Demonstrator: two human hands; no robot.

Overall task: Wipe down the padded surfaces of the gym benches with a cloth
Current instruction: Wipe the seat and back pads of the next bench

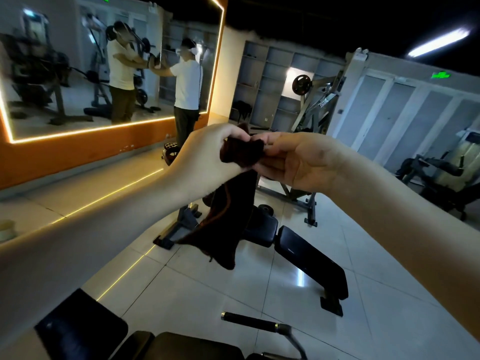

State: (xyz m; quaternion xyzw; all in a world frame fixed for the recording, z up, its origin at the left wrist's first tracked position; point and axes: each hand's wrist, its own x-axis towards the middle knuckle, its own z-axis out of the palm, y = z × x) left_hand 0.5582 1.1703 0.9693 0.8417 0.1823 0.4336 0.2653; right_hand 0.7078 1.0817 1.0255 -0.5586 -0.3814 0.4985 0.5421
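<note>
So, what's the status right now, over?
Left grip and right grip both hold cloth, raised. Bench below, untouched. Nothing in between.

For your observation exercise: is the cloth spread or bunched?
Bunched: left hand and right hand pinch the cloth at its gathered top; the rest hangs.

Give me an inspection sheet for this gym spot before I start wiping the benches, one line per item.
Surface: glossy pale tiled floor.
Job's things: dark cloth hanging in the air; black padded bench beyond it; a second black pad at the near edge.
Clutter: pale round thing on the left ledge, too blurred to name.
Hands: left hand and right hand both pinch the cloth's top edge.
Cables: thin cord down the reflected person's back in the mirror.
Surroundings: lit-framed mirror, shelves, weight machine.
</note>
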